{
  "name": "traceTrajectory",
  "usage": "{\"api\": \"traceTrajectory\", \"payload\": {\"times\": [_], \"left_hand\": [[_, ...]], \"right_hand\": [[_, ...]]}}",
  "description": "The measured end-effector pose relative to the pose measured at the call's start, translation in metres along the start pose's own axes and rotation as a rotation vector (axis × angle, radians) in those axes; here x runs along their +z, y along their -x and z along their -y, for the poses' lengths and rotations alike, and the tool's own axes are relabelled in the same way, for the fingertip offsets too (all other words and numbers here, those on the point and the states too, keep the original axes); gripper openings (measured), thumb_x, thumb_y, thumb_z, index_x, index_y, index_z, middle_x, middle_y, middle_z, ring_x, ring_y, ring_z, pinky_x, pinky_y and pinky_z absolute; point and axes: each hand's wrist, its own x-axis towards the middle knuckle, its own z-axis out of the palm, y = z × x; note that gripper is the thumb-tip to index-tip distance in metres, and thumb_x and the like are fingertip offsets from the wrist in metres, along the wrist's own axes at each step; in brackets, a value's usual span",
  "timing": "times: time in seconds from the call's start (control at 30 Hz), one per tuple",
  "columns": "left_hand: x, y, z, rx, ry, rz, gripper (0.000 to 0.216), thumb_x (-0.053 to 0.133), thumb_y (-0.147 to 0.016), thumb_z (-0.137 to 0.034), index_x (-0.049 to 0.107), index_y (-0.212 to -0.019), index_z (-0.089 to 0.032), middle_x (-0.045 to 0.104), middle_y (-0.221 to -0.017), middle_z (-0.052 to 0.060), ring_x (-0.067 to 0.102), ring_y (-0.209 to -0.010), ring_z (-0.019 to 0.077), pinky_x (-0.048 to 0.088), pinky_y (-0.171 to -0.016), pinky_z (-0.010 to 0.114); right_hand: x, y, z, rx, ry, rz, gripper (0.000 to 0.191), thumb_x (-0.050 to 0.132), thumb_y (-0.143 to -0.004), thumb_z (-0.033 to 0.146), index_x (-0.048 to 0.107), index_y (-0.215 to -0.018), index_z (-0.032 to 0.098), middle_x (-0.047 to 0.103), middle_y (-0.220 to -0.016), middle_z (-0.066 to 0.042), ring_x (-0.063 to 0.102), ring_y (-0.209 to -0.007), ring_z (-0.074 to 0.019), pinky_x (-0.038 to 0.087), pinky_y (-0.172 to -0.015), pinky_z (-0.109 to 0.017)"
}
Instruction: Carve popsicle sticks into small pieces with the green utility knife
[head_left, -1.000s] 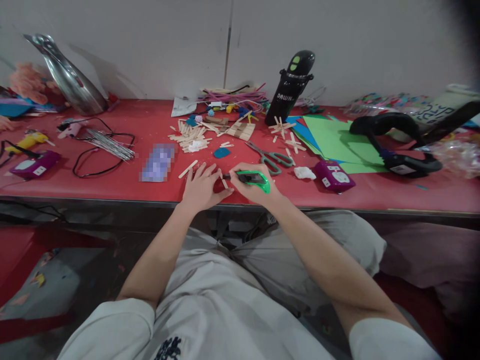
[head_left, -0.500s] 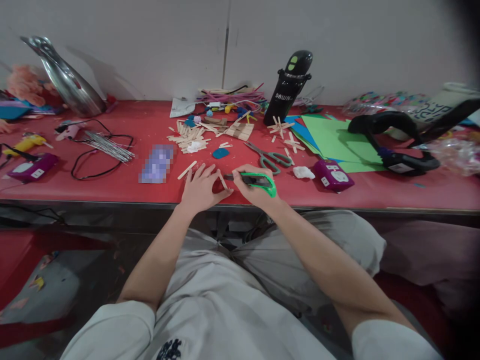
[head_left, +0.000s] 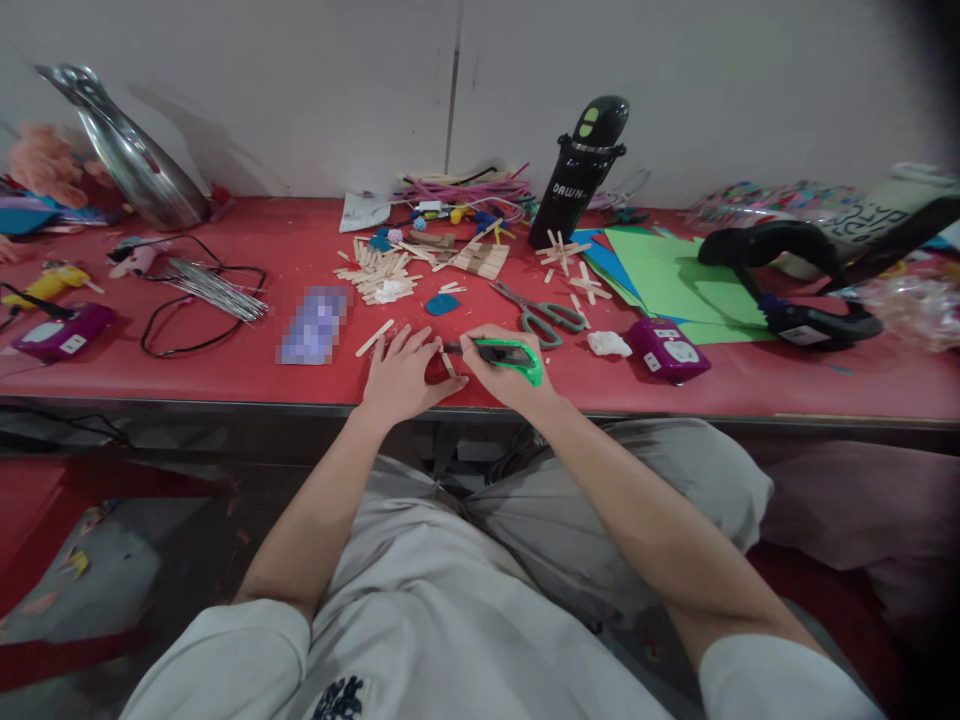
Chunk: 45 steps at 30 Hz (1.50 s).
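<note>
My right hand (head_left: 510, 372) is closed around a green and black utility knife (head_left: 528, 362), whose blade points left across a short wooden craft stick (head_left: 448, 364). My left hand (head_left: 401, 372) lies palm down on the red table and pins that stick at its two ends, between index finger and thumb. Another craft stick (head_left: 374, 338) rests just left of my left fingertips. Beyond my hands are a blue flat piece (head_left: 442, 304) and scissors (head_left: 553, 320) with grey-green handles. A pile of loose craft sticks (head_left: 375, 272) spreads further back.
On the red table (head_left: 225, 378), a purple box (head_left: 670, 350) and a crumpled white tissue (head_left: 609, 344) stand to the right. Behind are a black bottle (head_left: 576, 180), green paper (head_left: 667, 265) and a black headband-like device (head_left: 787, 285). Metal rods (head_left: 217, 290) and a steel jug (head_left: 135, 150) are leftward.
My right hand has shifted slightly left with the utility knife, bringing its blade over the craft stick. My left hand keeps its hold on the stick.
</note>
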Motion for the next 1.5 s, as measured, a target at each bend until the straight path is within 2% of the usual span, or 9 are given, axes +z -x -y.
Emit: {"api": "traceTrajectory", "payload": {"times": [0.73,0.97,1.3,1.5], "left_hand": [[0.0012,0.0008,0.0004,0.008,-0.007,-0.027,0.063,0.055,-0.082,-0.066,0.06,-0.131,-0.027,0.051,-0.15,0.002,0.038,-0.144,0.0271,0.022,-0.123,0.052],[-0.0002,0.0001,0.0003,0.003,0.0,-0.003,0.062,0.056,-0.082,-0.064,0.059,-0.133,-0.028,0.049,-0.151,0.001,0.036,-0.146,0.0274,0.021,-0.123,0.051],[-0.0016,0.001,-0.0022,-0.013,-0.014,-0.004,0.06,0.057,-0.082,-0.062,0.059,-0.132,-0.029,0.05,-0.151,0.0,0.037,-0.145,0.0271,0.021,-0.124,0.05],[-0.0019,0.0006,-0.003,-0.021,-0.019,-0.003,0.06,0.056,-0.082,-0.064,0.06,-0.131,-0.029,0.049,-0.151,0.0,0.037,-0.145,0.0273,0.021,-0.123,0.051]], "right_hand": [[-0.0015,-0.0004,0.0053,-0.001,-0.066,0.015,0.021,0.055,-0.091,0.029,0.065,-0.076,0.019,0.071,-0.072,-0.002,0.065,-0.063,-0.0138,0.052,-0.067,-0.025],[-0.0013,0.0006,0.0037,0.033,-0.058,0.047,0.024,0.053,-0.092,0.034,0.065,-0.077,0.02,0.071,-0.074,-0.003,0.065,-0.066,-0.0159,0.053,-0.069,-0.028],[-0.002,-0.0034,0.0071,0.027,-0.07,0.092,0.023,0.055,-0.087,0.033,0.061,-0.07,0.019,0.063,-0.062,-0.001,0.055,-0.055,-0.013,0.047,-0.061,-0.026],[-0.0031,-0.0059,0.0079,0.031,-0.054,0.145,0.018,0.056,-0.086,0.031,0.062,-0.073,0.019,0.062,-0.06,0.0,0.055,-0.054,-0.0125,0.045,-0.06,-0.024]]}}
